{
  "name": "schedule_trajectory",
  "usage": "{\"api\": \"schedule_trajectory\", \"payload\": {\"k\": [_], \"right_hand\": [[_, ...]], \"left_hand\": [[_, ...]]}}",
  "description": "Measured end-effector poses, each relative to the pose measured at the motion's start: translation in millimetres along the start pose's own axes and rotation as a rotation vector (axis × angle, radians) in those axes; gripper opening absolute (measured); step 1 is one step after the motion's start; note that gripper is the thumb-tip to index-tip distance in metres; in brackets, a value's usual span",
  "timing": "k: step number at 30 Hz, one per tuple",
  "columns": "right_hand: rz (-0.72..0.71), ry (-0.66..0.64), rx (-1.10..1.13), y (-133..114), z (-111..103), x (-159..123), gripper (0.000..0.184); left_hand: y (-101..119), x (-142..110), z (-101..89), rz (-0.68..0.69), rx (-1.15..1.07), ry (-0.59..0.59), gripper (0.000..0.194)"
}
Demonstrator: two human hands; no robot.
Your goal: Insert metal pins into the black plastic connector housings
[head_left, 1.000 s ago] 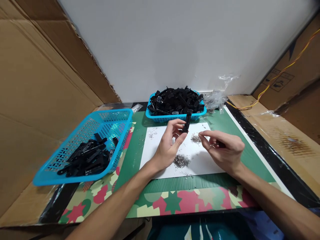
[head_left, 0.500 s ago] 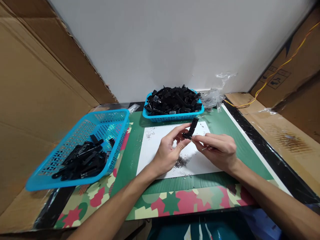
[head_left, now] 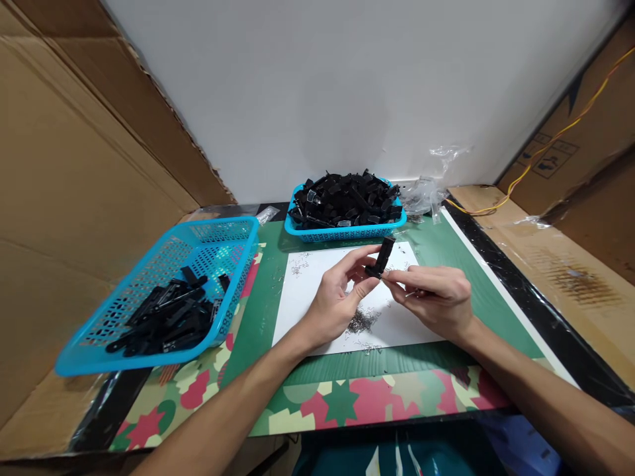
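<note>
My left hand [head_left: 337,294] grips a black plastic part [head_left: 385,256] between thumb and fingers, its long end pointing up. Close to the lower end of that part, my right hand [head_left: 436,294] is closed in a pinch, thumb and forefinger touching or nearly touching it. What the right fingertips hold is too small to make out. Below the hands, a pile of small metal wire pieces [head_left: 361,320] lies on a white sheet [head_left: 292,317], with more pieces scattered around it.
A blue basket [head_left: 99,357] on the left holds several black parts [head_left: 169,314]. Another blue basket [head_left: 342,233] at the back is heaped with black parts. Clear plastic wrap [head_left: 421,195] lies beside it. Cardboard walls [head_left: 74,132] stand at the sides; a yellow cable [head_left: 516,178] runs down the right.
The black part in my left hand has turned slightly more upright. A thin light-coloured thing seen under my right fingers earlier is now mostly hidden. Both hands stay in nearly the same place.
</note>
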State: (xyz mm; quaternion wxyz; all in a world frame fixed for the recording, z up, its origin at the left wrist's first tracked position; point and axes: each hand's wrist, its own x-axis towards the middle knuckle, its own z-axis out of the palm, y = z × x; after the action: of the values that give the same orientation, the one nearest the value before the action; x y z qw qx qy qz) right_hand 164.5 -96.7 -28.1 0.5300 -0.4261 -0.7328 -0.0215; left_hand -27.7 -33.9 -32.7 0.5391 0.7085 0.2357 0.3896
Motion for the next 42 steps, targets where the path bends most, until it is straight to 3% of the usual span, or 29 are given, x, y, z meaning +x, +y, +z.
{"api": "schedule_trajectory", "payload": {"k": [12, 22, 28, 32, 42], "right_hand": [[0.021, -0.081, 0.104, 4, -5, 0, 0.015], [0.081, -0.101, 0.173, 9, -5, 1, 0.017], [0.072, -0.101, 0.162, 20, -6, -1, 0.025], [0.011, -0.120, 0.129, 22, -12, 1, 0.015], [0.227, -0.339, 0.096, 15, -29, -17, 0.010]], "left_hand": [[3, -2, 2.5, -0.026, 0.040, -0.028, 0.044], [7, 1, -0.2, 0.027, 0.059, -0.099, 0.045], [5, 0, -1.1, -0.057, 0.016, -0.118, 0.040], [8, 0, -1.4, -0.120, 0.010, -0.145, 0.040], [4, 0, 1.4, 0.018, 0.457, -0.064, 0.042]]}}
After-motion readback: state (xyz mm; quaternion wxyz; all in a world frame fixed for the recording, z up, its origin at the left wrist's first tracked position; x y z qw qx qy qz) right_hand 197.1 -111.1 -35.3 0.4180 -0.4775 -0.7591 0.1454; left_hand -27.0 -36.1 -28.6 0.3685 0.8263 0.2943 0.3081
